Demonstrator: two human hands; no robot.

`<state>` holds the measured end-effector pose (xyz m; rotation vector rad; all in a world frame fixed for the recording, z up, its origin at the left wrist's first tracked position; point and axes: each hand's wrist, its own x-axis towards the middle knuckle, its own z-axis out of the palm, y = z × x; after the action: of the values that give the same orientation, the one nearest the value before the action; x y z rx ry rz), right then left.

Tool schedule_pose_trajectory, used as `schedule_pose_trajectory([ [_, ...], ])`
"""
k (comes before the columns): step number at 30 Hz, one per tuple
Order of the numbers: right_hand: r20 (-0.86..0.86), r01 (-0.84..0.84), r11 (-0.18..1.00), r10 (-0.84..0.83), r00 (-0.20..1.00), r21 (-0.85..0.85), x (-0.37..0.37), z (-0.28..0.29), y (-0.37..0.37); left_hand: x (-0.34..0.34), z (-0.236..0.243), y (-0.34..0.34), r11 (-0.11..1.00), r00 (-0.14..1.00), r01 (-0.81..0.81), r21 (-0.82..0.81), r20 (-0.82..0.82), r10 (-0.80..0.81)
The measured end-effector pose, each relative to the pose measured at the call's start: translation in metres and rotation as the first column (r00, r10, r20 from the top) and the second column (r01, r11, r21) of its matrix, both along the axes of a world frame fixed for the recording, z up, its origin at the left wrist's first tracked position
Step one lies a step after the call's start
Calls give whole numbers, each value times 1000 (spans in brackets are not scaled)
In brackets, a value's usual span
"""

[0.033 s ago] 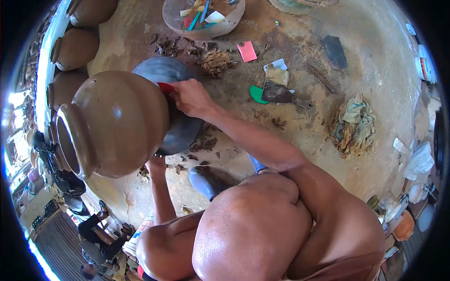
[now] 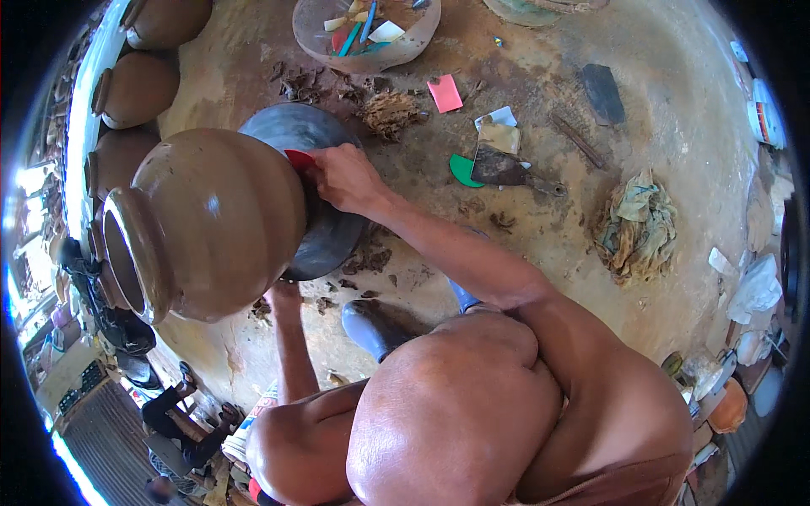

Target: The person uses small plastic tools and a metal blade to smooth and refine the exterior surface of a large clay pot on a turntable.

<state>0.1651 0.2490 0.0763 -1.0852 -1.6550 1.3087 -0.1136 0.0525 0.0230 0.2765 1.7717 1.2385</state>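
Observation:
A large brown clay pot (image 2: 211, 219) lies on its side, its rimmed mouth facing left, against a dark grey round wheel (image 2: 325, 240). My right hand (image 2: 342, 177) grips a red scraper (image 2: 299, 159) at the pot's base, where it meets the wheel. Below the pot and wheel, my left hand (image 2: 281, 297) reaches up toward their underside, its fingers mostly hidden. Clay shavings (image 2: 371, 257) lie around the wheel. Right of the wheel are a green scraper (image 2: 464, 169) and a metal putty knife (image 2: 498, 169).
Several pots (image 2: 139, 88) line the left side. A tool basin (image 2: 310, 34) sits at the top, a pink pad (image 2: 445, 93) below it. A crumpled cloth (image 2: 633, 228) is at right, with cluttered containers (image 2: 726, 409) along that edge. Another person (image 2: 177, 413) is at lower left.

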Motion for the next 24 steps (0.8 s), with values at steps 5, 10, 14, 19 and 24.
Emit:
schedule_pose_trajectory([
  [5, 107, 36, 998, -31, 994, -42, 16, -23, -3, 116, -22, -30, 988, 913, 37, -150, 407, 28],
  [10, 104, 49, 998, -45, 994, -34, 25, -21, 0, 87, 9, -4, 939, 951, -131, -319, 226, 210],
  [14, 85, 60, 998, -58, 995, -32, 20, -16, 5, 19, -8, 5, 944, 951, 309, 116, -44, -306],
  [19, 91, 84, 995, -79, 993, -46, 17, -19, 2, 106, -21, -36, 960, 875, 154, -233, 484, -23],
  [24, 74, 92, 996, -93, 993, 14, 7, -27, 11, 70, 11, -6, 972, 968, -89, -218, 210, 135],
])
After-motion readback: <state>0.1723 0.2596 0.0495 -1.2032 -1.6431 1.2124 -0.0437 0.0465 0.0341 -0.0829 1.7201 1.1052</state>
